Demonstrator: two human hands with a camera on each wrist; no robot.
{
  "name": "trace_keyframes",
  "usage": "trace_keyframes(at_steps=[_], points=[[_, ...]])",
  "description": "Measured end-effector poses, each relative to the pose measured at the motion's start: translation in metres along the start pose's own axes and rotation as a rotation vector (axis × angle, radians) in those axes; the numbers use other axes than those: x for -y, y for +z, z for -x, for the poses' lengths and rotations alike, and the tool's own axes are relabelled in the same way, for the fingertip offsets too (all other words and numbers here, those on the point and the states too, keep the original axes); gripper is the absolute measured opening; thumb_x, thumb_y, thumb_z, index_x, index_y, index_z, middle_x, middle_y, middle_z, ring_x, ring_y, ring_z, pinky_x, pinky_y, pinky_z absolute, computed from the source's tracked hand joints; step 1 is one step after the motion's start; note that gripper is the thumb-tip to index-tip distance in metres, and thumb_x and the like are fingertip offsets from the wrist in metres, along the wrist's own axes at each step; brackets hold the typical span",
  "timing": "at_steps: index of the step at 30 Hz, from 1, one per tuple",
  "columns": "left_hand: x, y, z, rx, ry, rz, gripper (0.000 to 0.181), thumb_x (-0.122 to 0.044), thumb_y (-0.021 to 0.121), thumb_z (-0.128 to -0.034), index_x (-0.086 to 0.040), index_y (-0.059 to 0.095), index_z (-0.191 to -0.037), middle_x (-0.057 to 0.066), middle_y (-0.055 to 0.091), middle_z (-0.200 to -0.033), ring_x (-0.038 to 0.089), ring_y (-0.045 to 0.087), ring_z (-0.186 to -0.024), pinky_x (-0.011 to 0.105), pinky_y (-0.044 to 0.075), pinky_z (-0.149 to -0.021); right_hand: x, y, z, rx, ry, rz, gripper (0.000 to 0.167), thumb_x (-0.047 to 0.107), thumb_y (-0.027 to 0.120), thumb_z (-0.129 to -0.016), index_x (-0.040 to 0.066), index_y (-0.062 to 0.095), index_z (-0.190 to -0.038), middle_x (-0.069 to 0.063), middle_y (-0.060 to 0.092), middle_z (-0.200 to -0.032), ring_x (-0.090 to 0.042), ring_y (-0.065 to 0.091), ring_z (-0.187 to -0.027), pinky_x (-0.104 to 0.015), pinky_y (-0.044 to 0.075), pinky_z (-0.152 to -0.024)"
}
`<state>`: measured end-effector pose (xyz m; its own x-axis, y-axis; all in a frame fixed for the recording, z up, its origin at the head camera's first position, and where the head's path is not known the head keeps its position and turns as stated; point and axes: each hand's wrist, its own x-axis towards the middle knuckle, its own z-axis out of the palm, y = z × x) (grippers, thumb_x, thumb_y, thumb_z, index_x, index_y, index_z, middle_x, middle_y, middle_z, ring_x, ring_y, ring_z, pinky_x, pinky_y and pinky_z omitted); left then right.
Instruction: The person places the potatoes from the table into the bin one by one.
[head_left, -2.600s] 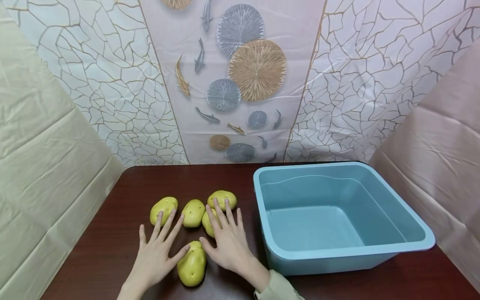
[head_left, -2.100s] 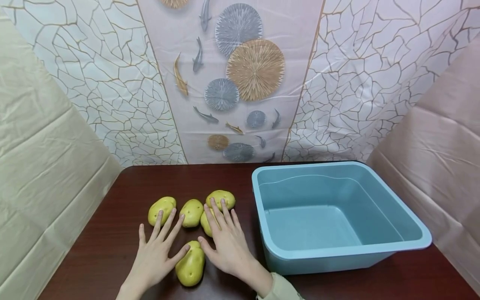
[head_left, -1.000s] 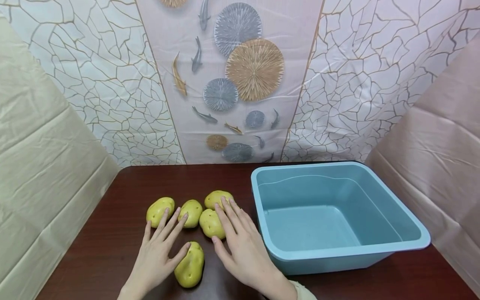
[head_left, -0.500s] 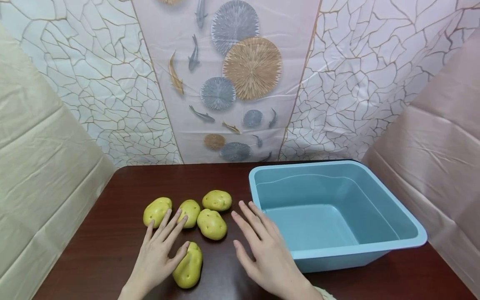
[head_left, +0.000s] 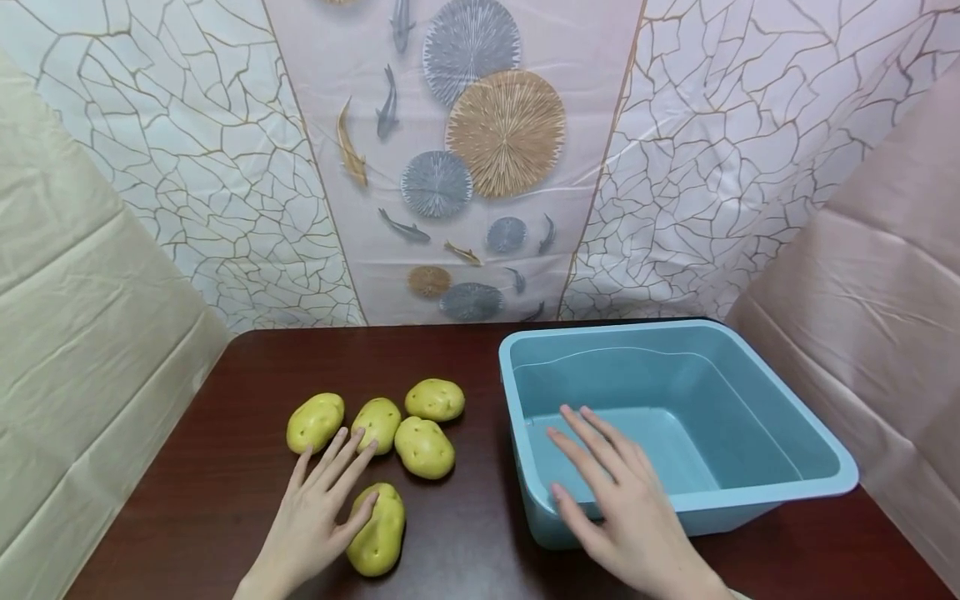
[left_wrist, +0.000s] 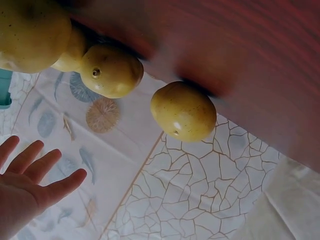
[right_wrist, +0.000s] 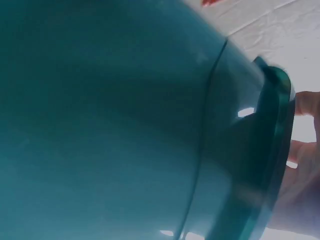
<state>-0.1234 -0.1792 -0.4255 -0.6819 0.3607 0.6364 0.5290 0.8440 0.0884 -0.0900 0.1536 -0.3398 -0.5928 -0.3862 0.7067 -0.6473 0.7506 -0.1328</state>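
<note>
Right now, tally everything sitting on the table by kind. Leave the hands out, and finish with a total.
Yellow potatoes: 5
Blue tub: 1
Total: 6

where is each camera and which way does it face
Head: on the head, facing forward and down at potatoes, tub and backdrop; left hand and right hand show.
Left wrist: on that wrist, facing potatoes and backdrop; left hand at lower left.
Right wrist: on that wrist, facing the tub's wall; right hand partly at right.
Head and left wrist share potatoes, backdrop and left hand.
</note>
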Motion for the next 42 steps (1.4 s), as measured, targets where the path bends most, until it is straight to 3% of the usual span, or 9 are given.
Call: trace_keyframes(at_steps=[4, 8, 12, 16, 21, 26, 34, 37, 42], points=[[0.002, 0.0, 0.003, 0.046, -0.012, -0.008, 0.052, -0.04, 0.049, -0.0855, -0.024, 0.04, -0.134, 0.003, 0.041, -0.139, 0.019, 0.034, -0.131, 0.032, -0.001, -0.112, -0.016, -0.015, 0.01, 0.047, 0.057, 0.014, 0.043, 0.037, 0.046, -0.089, 0.014, 0.052, -0.125, -0.006, 0.045, -0.135, -0.027, 0.041, -0.121, -0.041, 0.03, -0.093], [0.003, 0.002, 0.003, 0.012, 0.01, 0.008, 0.049, -0.041, 0.047, -0.0875, -0.021, 0.045, -0.132, 0.006, 0.047, -0.134, 0.02, 0.039, -0.128, 0.03, -0.001, -0.112, -0.031, -0.028, 0.016, 0.059, 0.088, 0.068, 0.044, 0.04, 0.047, -0.089, 0.015, 0.052, -0.125, -0.007, 0.047, -0.133, -0.026, 0.042, -0.12, -0.04, 0.032, -0.089], [0.002, 0.004, 0.001, -0.042, 0.034, 0.02, 0.046, -0.043, 0.04, -0.0908, -0.019, 0.049, -0.129, 0.007, 0.05, -0.131, 0.024, 0.045, -0.122, 0.036, 0.012, -0.108, -0.045, -0.039, 0.02, 0.056, 0.099, 0.119, 0.045, 0.039, 0.051, -0.087, 0.016, 0.052, -0.125, -0.008, 0.048, -0.132, -0.026, 0.042, -0.118, -0.031, 0.03, -0.097], [0.002, 0.004, -0.001, -0.046, 0.038, 0.024, 0.045, -0.043, 0.038, -0.0916, -0.017, 0.052, -0.126, 0.006, 0.05, -0.131, 0.026, 0.047, -0.119, 0.044, 0.025, -0.096, -0.059, -0.051, 0.021, 0.075, 0.101, 0.157, 0.046, 0.036, 0.056, -0.083, 0.013, 0.054, -0.123, -0.009, 0.047, -0.133, -0.027, 0.041, -0.118, -0.011, 0.012, -0.106], [0.003, 0.005, -0.001, -0.006, 0.023, 0.008, 0.044, -0.041, 0.042, -0.09, -0.016, 0.055, -0.123, 0.006, 0.051, -0.13, 0.025, 0.047, -0.118, 0.047, 0.032, -0.09, -0.073, -0.065, 0.016, 0.076, 0.068, 0.185, 0.044, 0.039, 0.052, -0.085, 0.01, 0.057, -0.119, -0.01, 0.047, -0.133, -0.029, 0.041, -0.118, -0.01, 0.009, -0.106], [0.004, 0.004, -0.001, 0.017, 0.013, 0.008, 0.041, -0.037, 0.049, -0.0876, -0.016, 0.056, -0.121, 0.006, 0.051, -0.13, 0.027, 0.049, -0.116, 0.048, 0.033, -0.09, -0.088, -0.08, 0.006, 0.102, 0.061, 0.208, 0.041, 0.028, 0.061, -0.079, 0.01, 0.058, -0.116, -0.01, 0.047, -0.132, -0.026, 0.041, -0.119, -0.008, 0.011, -0.105], [0.007, 0.003, -0.003, -0.003, 0.039, 0.015, 0.038, -0.035, 0.049, -0.088, -0.014, 0.058, -0.118, 0.007, 0.054, -0.127, 0.027, 0.051, -0.114, 0.045, 0.032, -0.09, -0.122, -0.1, -0.003, 0.145, 0.068, 0.194, 0.047, 0.019, 0.07, -0.071, 0.011, 0.058, -0.116, -0.012, 0.051, -0.126, -0.026, 0.044, -0.112, -0.005, 0.011, -0.102], [0.01, 0.003, -0.003, -0.018, 0.052, 0.019, 0.037, -0.034, 0.051, -0.087, -0.014, 0.059, -0.118, 0.007, 0.055, -0.125, 0.027, 0.052, -0.113, 0.045, 0.032, -0.09, -0.137, -0.106, 0.001, 0.16, 0.091, 0.193, 0.049, 0.018, 0.07, -0.072, 0.01, 0.057, -0.118, -0.015, 0.05, -0.126, -0.027, 0.042, -0.116, -0.01, 0.013, -0.106], [0.014, 0.003, -0.007, 0.008, 0.073, 0.031, 0.039, -0.034, 0.049, -0.088, -0.016, 0.056, -0.121, 0.006, 0.054, -0.126, 0.026, 0.049, -0.115, 0.043, 0.031, -0.091, -0.158, -0.111, 0.012, 0.228, 0.215, 0.209, 0.049, 0.019, 0.065, -0.078, 0.007, 0.051, -0.124, -0.02, 0.045, -0.13, -0.033, 0.035, -0.126, -0.042, 0.017, -0.11]])
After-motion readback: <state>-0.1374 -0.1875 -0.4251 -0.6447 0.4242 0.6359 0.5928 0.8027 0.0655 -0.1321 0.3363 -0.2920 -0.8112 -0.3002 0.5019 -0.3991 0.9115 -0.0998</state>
